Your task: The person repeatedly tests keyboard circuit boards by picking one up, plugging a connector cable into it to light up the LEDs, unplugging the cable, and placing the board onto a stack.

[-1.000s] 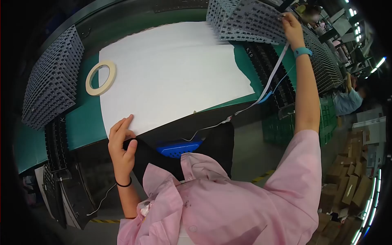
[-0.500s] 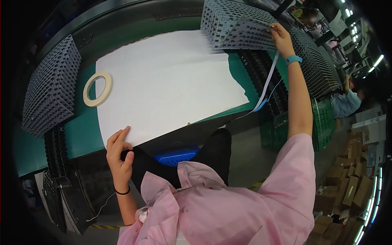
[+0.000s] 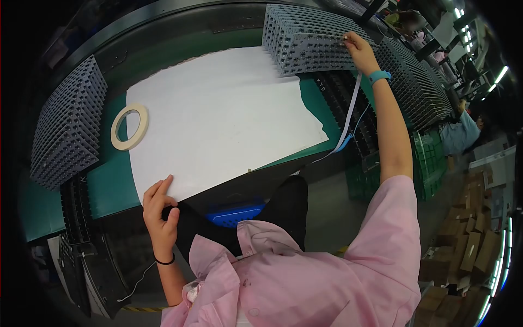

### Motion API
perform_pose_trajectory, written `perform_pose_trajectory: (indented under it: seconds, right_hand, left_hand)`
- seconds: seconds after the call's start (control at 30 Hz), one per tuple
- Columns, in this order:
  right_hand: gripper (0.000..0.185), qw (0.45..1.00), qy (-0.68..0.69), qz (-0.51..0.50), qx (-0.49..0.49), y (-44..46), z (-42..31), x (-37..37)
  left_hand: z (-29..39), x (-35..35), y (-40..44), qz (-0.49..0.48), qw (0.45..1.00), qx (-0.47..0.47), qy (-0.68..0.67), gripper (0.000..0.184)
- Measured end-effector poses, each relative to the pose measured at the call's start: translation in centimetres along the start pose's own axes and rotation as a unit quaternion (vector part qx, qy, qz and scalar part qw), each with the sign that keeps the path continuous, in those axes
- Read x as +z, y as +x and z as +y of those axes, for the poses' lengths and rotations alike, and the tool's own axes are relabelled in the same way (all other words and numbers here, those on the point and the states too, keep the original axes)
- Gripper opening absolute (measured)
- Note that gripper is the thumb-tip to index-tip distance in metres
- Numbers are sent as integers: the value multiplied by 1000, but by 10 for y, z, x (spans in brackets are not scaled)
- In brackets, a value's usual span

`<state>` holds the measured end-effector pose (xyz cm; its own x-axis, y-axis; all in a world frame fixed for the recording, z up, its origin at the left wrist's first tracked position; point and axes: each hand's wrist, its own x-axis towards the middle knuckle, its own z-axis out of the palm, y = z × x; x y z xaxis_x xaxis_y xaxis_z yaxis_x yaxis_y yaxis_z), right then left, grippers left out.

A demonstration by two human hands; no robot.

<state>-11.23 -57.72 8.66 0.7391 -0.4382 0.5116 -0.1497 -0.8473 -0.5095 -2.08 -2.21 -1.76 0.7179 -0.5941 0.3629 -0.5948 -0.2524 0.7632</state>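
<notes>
My right hand (image 3: 360,52) pinches the right edge of a grey board with rows of dark spots (image 3: 318,52), at the front of a row of similar boards (image 3: 305,22). The fingertips hide part of that edge. A blue wristband with a pale strap (image 3: 353,103) hangs from this wrist. My left hand (image 3: 159,210) lies at the near left edge of a large white paper sheet (image 3: 223,114), fingers stretched and holding nothing. A roll of cream tape (image 3: 143,126) lies across the sheet's left edge.
Another row of grey boards (image 3: 71,120) stands in a black slotted rack (image 3: 75,210) at the left. More boards (image 3: 414,82) stand at the right, above a green crate (image 3: 427,163). Cardboard boxes (image 3: 463,240) and another person (image 3: 460,136) are farther right.
My right hand has moved left with the board, which now sits closer in line with the row behind it. My left hand stays at the paper's edge. The whole view has shifted slightly.
</notes>
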Motion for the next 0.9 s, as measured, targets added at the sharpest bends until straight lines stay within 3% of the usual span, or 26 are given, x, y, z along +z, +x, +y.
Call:
perform_pose_trajectory:
  seconds: [0.9]
  right_hand:
    - [16, 1000, -8, 1, 12, -6, -2, -4]
  left_hand:
    - [-3, 0, -2, -8, 1000, -7, 1, 41]
